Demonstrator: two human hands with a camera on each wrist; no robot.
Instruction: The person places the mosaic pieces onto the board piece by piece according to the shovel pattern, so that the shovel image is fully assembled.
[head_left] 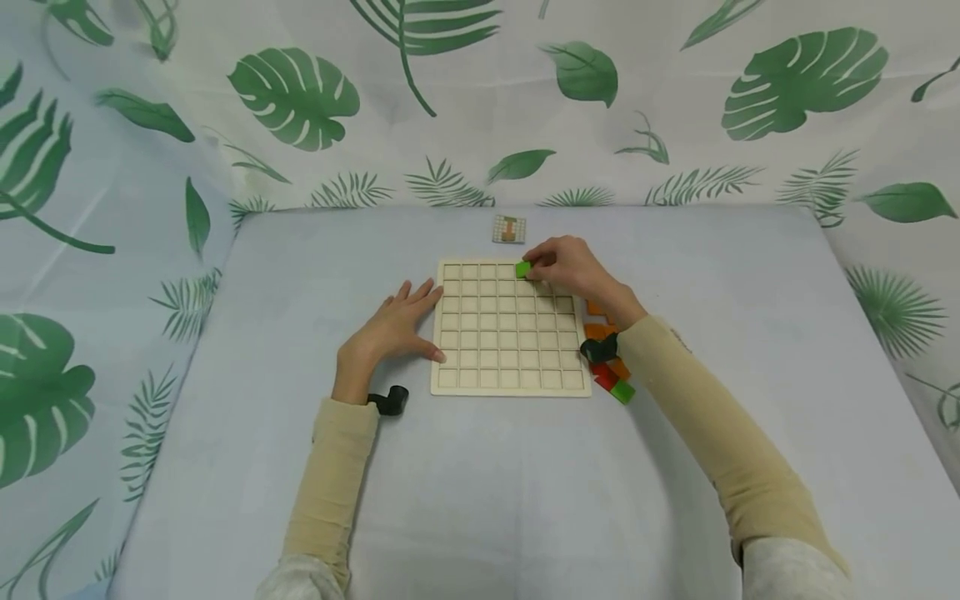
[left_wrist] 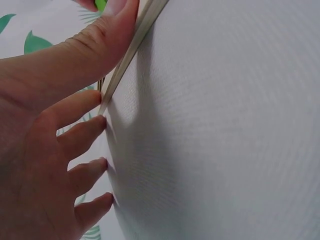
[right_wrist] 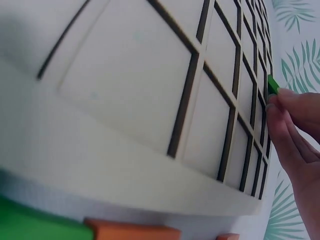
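Sleeves (head_left: 332, 475) of tan cloth cover my forearms nearest me. Beyond them lies the gridded board (head_left: 509, 360), flat on the pale tabletop (head_left: 465, 483). Loose tiles (head_left: 604, 377) in green, red and orange lie just beside its right edge, partly under my right wrist. At the left edge, my left hand (head_left: 388, 329) grasps nothing: fingers spread, thumb resting on the rim. Farther off, my right hand (head_left: 568, 267) pinches a green tile (head_left: 522, 270) at the board's far row; I cannot tell whether it is seated. Past that lies a small patterned card (head_left: 509, 229), then leaf-printed cloth (head_left: 450, 142).
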